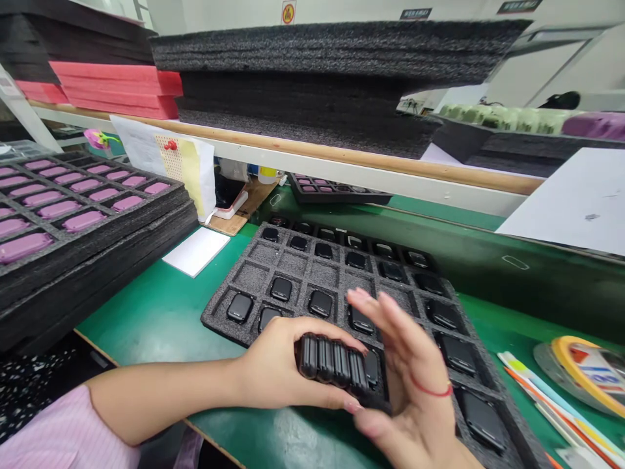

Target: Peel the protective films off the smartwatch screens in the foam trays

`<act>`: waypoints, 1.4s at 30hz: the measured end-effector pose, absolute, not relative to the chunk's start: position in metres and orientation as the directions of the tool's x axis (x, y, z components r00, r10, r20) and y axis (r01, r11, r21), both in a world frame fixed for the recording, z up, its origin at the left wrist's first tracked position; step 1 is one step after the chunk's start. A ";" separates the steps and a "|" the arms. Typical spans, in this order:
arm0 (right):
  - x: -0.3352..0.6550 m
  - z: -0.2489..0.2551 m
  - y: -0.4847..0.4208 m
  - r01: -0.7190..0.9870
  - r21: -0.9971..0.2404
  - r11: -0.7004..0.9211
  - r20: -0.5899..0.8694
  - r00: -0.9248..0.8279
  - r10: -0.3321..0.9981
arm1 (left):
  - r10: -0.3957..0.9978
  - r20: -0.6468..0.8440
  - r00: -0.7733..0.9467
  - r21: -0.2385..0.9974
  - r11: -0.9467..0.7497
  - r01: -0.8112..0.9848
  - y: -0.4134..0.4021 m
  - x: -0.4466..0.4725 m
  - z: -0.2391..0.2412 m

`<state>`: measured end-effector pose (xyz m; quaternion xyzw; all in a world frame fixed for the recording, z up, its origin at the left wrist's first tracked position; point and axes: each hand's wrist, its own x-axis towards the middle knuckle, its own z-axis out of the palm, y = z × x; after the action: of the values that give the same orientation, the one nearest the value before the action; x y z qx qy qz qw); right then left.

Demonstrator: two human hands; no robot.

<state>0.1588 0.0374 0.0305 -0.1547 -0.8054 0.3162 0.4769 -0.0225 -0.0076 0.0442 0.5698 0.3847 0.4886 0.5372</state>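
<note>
1. A row of glossy black units (pixel 334 361) sits inside the curl of the left hand (pixel 273 365). About five stand side by side, narrow edges toward the viewer; the edges are smooth and rounded, with bright streaks of reflected light.
2. The left fingers grip this row, wrapped over its far side, with the thumb along the near side.
3. The right hand (pixel 420 378), a red string at its wrist, is just beside the row's right end. Its fingers are spread and raised, with nothing seen gripped; blur hides whether any of them touches the row.
4. Behind and below the fingers lies the foam tray (pixel 251 278), which looks only part-filled. The slots farthest from the fingers and those down the right side mostly hold dark, flat, rounded units, as do several just beyond the left fingers. Between these, a band of slots shows bare foam. Some slots are hidden by the hands, so no full count is possible.
5. Under the tray is the green worktop (pixel 146 306). Well left of the fingers, a stack of foam trays holds purple pieces (pixel 58 208), with a white pad (pixel 196 251) nearer.
6. Right of the fingers lies a tape roll (pixel 598 368); far beyond them, a shelf (pixel 317 149) bears black foam (pixel 293 111).
</note>
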 end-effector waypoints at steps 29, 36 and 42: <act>0.152 0.038 0.040 -0.031 -0.974 -0.226 -0.147 -0.671 0.727 | 0.897 0.369 0.243 0.919 -0.391 0.048 -0.005 -0.023 0.039; 0.143 0.043 0.033 0.063 -0.997 -0.038 -0.067 -0.553 0.830 | 0.832 0.470 0.294 0.854 -0.513 0.088 0.001 -0.024 0.031; 0.140 0.046 0.021 0.087 -0.983 0.158 0.111 -0.401 0.909 | 0.832 0.476 0.286 0.807 -0.542 0.234 -0.003 -0.025 0.024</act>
<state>0.1397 0.0210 0.0464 -0.3818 -0.6525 0.5244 0.3917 -0.0253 -0.0032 0.0239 0.7381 0.3611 0.4758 0.3138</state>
